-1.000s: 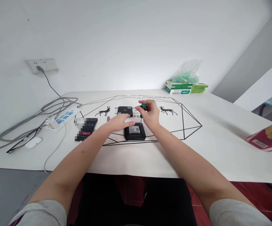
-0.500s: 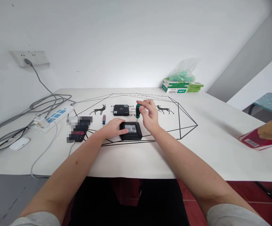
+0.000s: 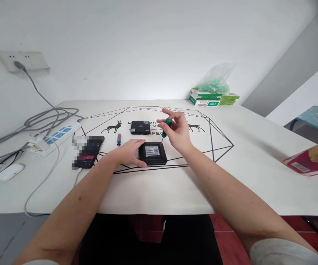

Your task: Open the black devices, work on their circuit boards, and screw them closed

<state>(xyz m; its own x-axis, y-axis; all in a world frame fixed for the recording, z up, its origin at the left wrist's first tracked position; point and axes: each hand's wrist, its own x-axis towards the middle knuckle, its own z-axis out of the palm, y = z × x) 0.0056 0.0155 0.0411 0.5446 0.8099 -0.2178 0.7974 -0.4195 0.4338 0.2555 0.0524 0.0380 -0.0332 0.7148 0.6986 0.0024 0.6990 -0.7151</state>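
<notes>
1. Sliding the thumb of the left hand (image 3: 129,151) off the label (image 3: 151,151) toward the near left corner of the black box (image 3: 153,161); now leaving the print uncovered.
2. Spreading that hand open along the box's left side, with fingertips near the far corner; seemingly steadying the box rather than closing around it.
3. Pinching the green screwdriver (image 3: 168,122) by its handle in the right hand (image 3: 179,132), now leaning it more and stretching the upper fingers away; probably loosening the hold a little.
4. Pointing the shaft down at the box's far right corner; showing too little at the tip to confirm contact.
5. Keeping the box flat on the white table (image 3: 153,191), just nearer than a second black box (image 3: 140,127), with a small screwdriver (image 3: 119,139) lying beyond the left hand.
</notes>
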